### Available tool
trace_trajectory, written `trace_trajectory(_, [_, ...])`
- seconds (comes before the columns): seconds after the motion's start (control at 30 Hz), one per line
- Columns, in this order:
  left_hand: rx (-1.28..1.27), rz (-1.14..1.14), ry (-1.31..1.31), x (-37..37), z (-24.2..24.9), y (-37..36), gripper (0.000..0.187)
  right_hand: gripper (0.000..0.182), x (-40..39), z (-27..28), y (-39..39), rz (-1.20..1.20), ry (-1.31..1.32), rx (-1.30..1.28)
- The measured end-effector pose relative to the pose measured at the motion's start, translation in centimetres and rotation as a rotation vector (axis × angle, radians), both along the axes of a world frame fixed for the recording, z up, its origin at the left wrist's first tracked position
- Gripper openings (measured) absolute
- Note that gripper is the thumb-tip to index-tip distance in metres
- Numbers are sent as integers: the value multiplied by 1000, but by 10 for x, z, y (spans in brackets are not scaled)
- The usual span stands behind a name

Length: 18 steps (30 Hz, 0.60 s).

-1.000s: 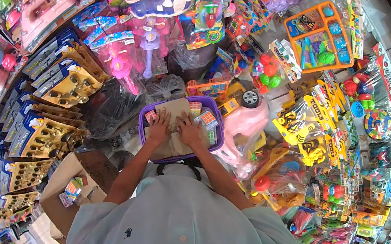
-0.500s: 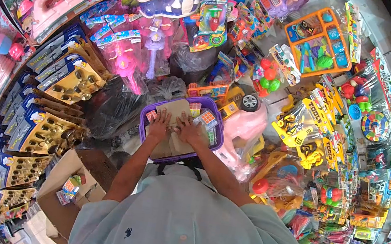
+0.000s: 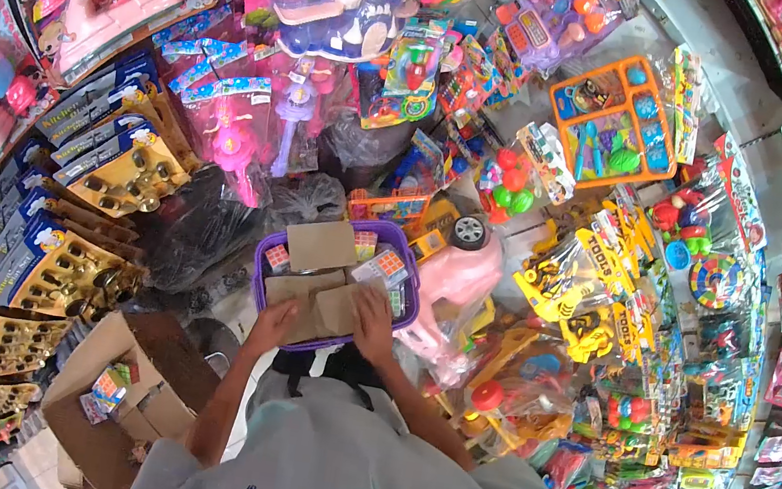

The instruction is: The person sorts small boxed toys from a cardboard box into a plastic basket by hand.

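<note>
- Having slid back since a second ago: both hands, then flat in the middle of the purple basket (image 3: 263,271), now lying at its near edge.
- Resting on the near corner of the brown cardboard pieces (image 3: 316,286): left hand (image 3: 274,324), fingers bent over the cardboard edge; grasping or only pressing, cannot tell.
- Lying flat on the right cardboard flap: right hand (image 3: 373,321), fingers spread and loose, clenching nothing.
- Sitting in front of the person's chest, among heaped toys: one purple basket.
- Filling the basket: cardboard, counting about three pieces, one square at the far side and two overlapping under the hands.
- Showing around the cardboard: puzzle cubes (image 3: 387,264), counting about four, one at the left wall, one at the far rim, two at the right.
- Standing just right of the basket, touching it: one pink ride-on car (image 3: 463,276) with one black wheel showing.
- Lying open at lower left on the floor: one cardboard box (image 3: 125,397), holding more small cubes, too small for counting.
- Hanging at left in overlapping rows: blue-and-yellow carded toy sets (image 3: 109,172), too many for an exact count.
- Hanging upper right: one orange tray set (image 3: 614,121).
- Hanging right of the car: yellow tool packs (image 3: 589,274), counting at least three.
</note>
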State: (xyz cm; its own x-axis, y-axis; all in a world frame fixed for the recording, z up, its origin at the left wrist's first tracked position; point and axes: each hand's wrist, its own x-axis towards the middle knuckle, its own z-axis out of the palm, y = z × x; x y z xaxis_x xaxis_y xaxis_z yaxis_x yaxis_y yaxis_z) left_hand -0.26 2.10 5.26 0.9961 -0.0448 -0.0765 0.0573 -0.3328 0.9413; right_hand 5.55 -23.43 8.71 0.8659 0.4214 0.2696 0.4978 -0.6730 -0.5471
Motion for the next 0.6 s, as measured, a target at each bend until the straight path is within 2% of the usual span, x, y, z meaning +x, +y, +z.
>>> trace_trajectory(0.1, [38,58,-17,-42,20,-12,30,46,-56,-10,-13,-71,51,-24])
trace_trajectory(0.17, [-61,29,144,-55,31,-18,29,53,-81,-9,-19,-79,214,-181])
trace_trajectory(0.27, [-157,-46,137,-63,4,-25,26,58,-80,-19,-27,-67,224,-242])
trace_trajectory(0.37, [-78,-79,75,-51,-5,-23,25,57,-77,-34,-33,-76,178,-231])
trace_trajectory(0.47, [70,-34,-8,-41,-28,-19,26,57,-78,-39,-30,-84,175,-209])
trace_trajectory(0.6, [51,55,-31,-39,-32,-16,27,66,-89,-27,-27,-117,135,-195])
